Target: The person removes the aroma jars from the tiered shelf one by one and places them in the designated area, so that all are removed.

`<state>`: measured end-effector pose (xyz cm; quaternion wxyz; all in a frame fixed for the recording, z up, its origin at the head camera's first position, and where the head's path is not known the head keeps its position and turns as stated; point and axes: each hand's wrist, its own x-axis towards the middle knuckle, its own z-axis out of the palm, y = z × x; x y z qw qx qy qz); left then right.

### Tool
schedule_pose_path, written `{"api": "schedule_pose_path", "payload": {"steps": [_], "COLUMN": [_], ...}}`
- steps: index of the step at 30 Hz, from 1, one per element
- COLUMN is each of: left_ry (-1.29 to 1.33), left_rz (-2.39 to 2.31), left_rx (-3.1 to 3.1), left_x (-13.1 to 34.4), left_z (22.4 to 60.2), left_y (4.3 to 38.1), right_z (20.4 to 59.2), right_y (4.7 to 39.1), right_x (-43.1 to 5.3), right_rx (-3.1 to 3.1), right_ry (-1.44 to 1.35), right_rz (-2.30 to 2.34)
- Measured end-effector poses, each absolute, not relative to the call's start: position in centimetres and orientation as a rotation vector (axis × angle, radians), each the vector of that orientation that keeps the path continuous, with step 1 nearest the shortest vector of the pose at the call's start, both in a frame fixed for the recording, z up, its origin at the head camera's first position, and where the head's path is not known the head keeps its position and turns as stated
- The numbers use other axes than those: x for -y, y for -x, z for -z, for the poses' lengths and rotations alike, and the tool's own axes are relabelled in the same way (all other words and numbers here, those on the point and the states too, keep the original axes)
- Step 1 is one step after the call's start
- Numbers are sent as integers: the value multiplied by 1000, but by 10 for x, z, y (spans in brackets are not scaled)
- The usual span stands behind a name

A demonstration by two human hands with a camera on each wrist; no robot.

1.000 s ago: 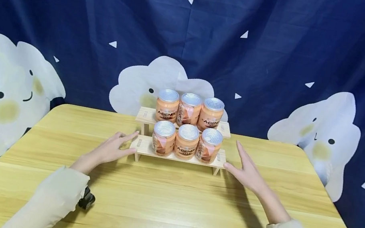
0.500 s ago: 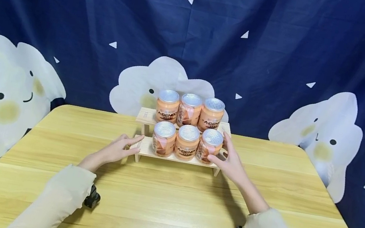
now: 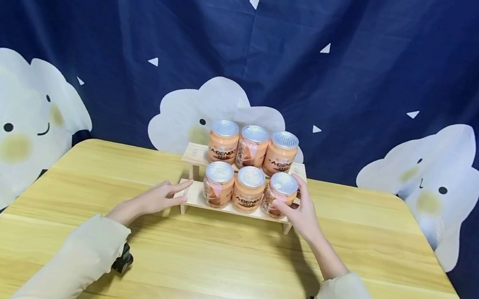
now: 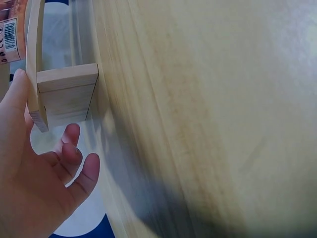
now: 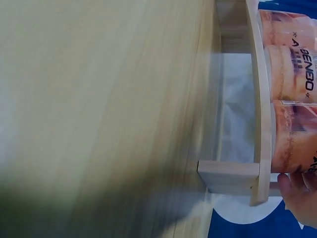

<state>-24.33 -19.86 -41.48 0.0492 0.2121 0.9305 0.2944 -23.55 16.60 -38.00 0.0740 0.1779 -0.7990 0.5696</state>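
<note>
Orange-labelled jars with silvery lids stand in two rows on a two-tier wooden display stand (image 3: 195,193). My right hand (image 3: 306,222) grips the right front jar (image 3: 280,195), thumb on its front and fingers around its right side. In the right wrist view, fingertips (image 5: 297,184) lie against the base of that jar (image 5: 292,141), just above the board. My left hand (image 3: 157,197) rests on the left end of the lower tier, thumb and index finger spread over the board. In the left wrist view its other fingers (image 4: 84,178) hang loosely curled beyond the board's end.
Beside the gripped jar stand the middle front jar (image 3: 249,190) and the left front jar (image 3: 218,185). Three more, such as the back right jar (image 3: 281,154), fill the upper tier. The stand is on a wooden table (image 3: 218,269) before a dark blue curtain (image 3: 284,61).
My right hand has moved left from beside the stand and taken hold of the right front jar. My left hand has shifted slightly right, further onto the lower tier.
</note>
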Motion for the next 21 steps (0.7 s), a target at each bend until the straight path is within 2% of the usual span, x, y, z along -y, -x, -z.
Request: {"api": "schedule_pose_path", "payload": {"steps": [8,15,21], "left_ry": [-648,-600,-551], "left_rz": [-863,-872,-870], "left_rx": [-2833,-2807,-2793], "left_x": [197,197,196], "left_z": [413,411,410], "left_y": [243,241,239], "right_z": [360,378,379], "right_y": [217,231,237], "right_x": [-181,-219,-251], "right_rx": [2443,2467,2480], "right_ry": [-430,-338,-255], "right_rz": [-1610,-1495,-1405]}}
